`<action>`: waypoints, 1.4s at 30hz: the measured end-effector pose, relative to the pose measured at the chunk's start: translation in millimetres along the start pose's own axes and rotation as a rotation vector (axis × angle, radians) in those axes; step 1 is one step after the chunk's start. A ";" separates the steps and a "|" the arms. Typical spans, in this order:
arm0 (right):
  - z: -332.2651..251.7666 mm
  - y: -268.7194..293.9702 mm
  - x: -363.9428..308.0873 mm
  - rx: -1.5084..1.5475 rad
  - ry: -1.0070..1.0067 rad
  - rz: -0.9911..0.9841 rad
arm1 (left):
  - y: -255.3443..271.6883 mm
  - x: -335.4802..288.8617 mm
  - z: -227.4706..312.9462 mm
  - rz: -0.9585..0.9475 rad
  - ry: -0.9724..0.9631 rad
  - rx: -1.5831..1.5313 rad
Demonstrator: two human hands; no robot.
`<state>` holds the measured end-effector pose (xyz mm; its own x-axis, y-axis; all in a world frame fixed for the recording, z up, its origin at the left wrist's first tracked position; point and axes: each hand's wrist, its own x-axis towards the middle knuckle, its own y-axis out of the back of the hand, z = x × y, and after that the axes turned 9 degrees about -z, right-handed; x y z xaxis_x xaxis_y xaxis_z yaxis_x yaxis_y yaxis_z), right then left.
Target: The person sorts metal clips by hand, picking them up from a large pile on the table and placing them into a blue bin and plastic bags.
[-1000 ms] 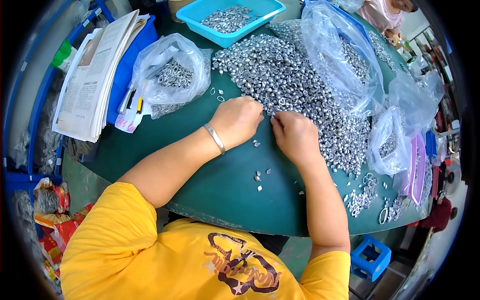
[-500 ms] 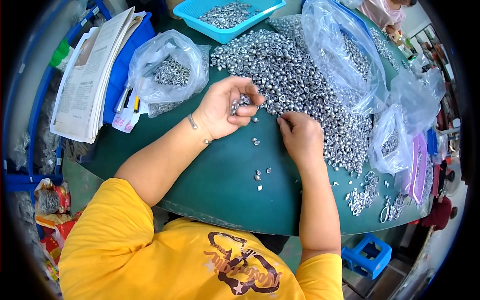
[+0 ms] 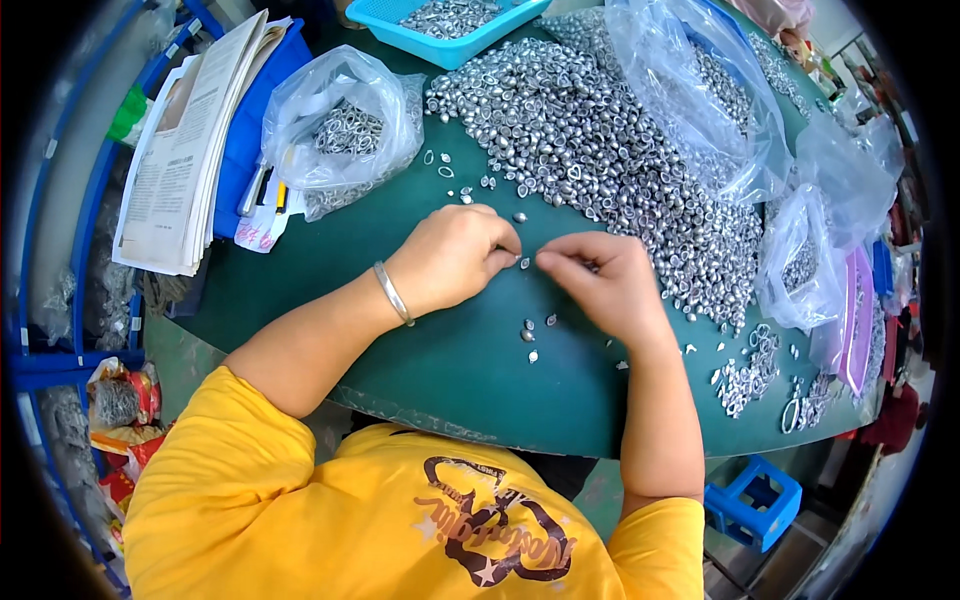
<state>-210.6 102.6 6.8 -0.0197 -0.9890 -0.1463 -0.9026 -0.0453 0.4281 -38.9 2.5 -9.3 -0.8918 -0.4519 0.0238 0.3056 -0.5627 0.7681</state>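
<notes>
My left hand [image 3: 455,255], with a silver bangle [image 3: 393,293] at its wrist, is turned knuckles up over the green table. Its thumb and forefinger are pinched together; whatever is in them is hidden. Facing it, my right hand [image 3: 608,285] is closed, and small grey metal pieces [image 3: 590,267] show among its curled fingers. A single small metal piece [image 3: 525,263] sits in the narrow gap between the two sets of fingertips. Beyond both hands spreads a large heap of grey, teardrop-like metal pieces [image 3: 580,140]. A few loose pieces [image 3: 528,333] lie nearer my body.
At the left stand a clear bag [image 3: 290,130] of metal rings and papers [image 3: 190,150] on a blue bin [image 3: 265,85]. A light-blue basket [image 3: 450,50] is at the back. Plastic bags [image 3: 795,260] and small metal parts [image 3: 745,375] lie right; a blue stool [image 3: 755,500] stands below.
My left hand has turned from palm up, cupping metal pieces, to knuckles up and pinching. My right hand has shifted slightly down. Loose pieces now show beyond my left hand.
</notes>
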 end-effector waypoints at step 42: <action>-3.4 0.6 -13.4 -0.271 0.193 -0.327 | 55.1 -4.3 -21.2 0.296 0.217 -1.526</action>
<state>-209.5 115.4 12.0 0.3506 -0.9237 -0.1547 -0.7029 -0.3687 0.6083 -11.2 -41.2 19.3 -0.7190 -0.6805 -0.1416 0.6101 -0.5204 -0.5975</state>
